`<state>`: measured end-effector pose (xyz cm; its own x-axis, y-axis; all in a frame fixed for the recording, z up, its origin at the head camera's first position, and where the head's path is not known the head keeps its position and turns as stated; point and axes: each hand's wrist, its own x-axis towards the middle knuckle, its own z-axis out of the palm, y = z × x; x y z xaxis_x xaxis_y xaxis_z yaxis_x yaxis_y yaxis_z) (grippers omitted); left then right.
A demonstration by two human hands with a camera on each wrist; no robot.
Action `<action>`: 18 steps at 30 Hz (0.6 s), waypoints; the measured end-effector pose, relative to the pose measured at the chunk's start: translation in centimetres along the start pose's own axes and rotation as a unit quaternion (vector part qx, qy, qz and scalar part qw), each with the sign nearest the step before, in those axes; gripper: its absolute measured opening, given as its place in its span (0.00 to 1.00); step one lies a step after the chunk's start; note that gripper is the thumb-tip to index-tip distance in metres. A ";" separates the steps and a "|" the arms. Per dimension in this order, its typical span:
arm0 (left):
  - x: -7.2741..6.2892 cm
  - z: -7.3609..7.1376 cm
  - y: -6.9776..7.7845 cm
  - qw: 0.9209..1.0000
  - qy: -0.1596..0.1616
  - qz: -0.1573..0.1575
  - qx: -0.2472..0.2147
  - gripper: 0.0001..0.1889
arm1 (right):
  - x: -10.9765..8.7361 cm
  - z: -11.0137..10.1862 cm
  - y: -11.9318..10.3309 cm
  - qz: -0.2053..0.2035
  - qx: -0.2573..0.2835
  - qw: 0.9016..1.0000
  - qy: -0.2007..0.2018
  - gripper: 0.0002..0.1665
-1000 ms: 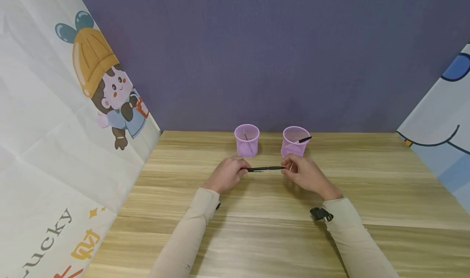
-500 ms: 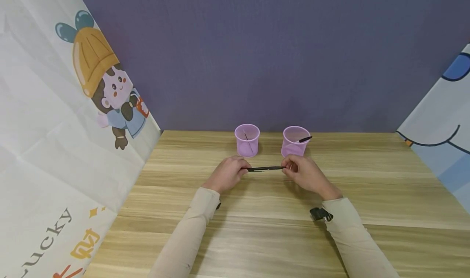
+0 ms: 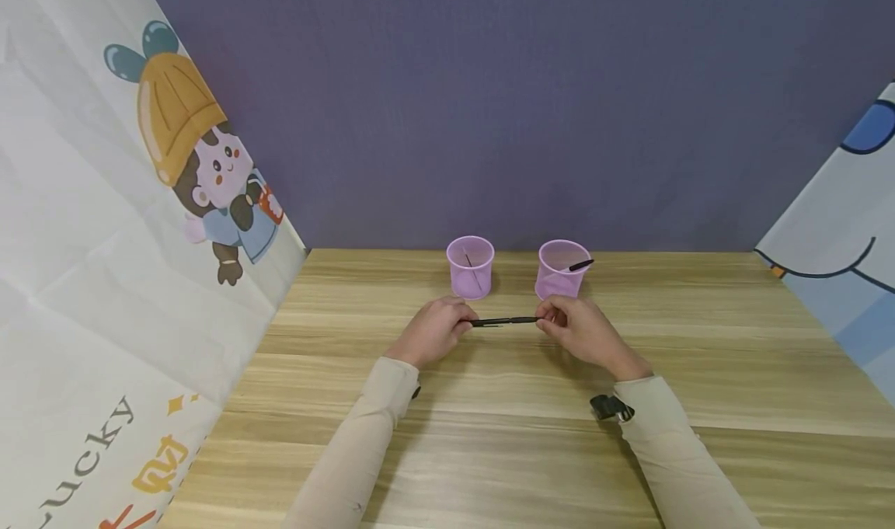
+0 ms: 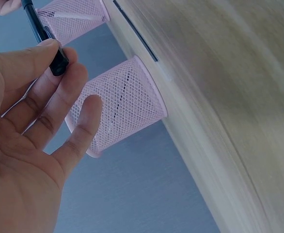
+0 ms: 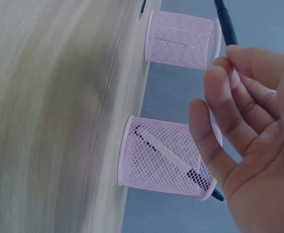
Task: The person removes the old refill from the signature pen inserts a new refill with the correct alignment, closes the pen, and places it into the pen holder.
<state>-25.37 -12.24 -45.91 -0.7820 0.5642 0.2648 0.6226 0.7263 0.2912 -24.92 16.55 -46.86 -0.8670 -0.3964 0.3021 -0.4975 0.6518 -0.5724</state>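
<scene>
A black pen is held level between both hands, above the wooden table. My left hand pinches one end of it between thumb and fingers; the clip end of the pen pokes out past the thumb in the left wrist view. At the other end, my right hand pinches the pen with thumb and forefinger, its other fingers loosely bent. A thin dark stick with a pale tip, like a pen refill, lies on the table beneath, partly hidden by the left hand in the head view.
Two pink mesh cups stand behind the hands. The left cup contains one thin dark stick. In the right cup leans a pale-barrelled pen with a black end over the rim. A dark wall panel rises behind the table.
</scene>
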 end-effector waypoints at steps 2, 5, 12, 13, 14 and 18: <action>0.0 0.0 0.0 1.000 0.001 0.001 -0.001 0.08 | 0.0 0.0 0.0 -0.001 -0.001 1.000 0.000 0.05; 0.0 0.0 0.0 1.000 0.002 0.001 0.000 0.08 | 0.0 0.0 0.0 -0.002 -0.005 1.000 0.001 0.05; 0.0 0.0 0.0 1.000 0.003 0.004 0.002 0.08 | 0.0 0.0 -0.1 0.000 -0.003 1.000 0.000 0.04; 0.0 0.0 0.0 1.000 0.002 0.004 0.002 0.08 | 0.0 0.0 -0.1 0.001 -0.002 1.000 -0.002 0.05; 0.0 0.0 0.0 1.000 0.001 0.003 0.003 0.08 | 0.0 0.0 -0.1 0.003 -0.001 1.000 -0.003 0.05; 0.0 -0.1 0.1 1.000 0.001 0.001 0.001 0.08 | 0.0 0.0 -0.1 0.008 0.001 1.000 -0.006 0.06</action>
<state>-25.33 -12.23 -45.85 -0.7803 0.5656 0.2667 0.6246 0.7254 0.2891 -24.86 16.50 -46.78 -0.8739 -0.3939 0.2848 -0.4843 0.6561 -0.5788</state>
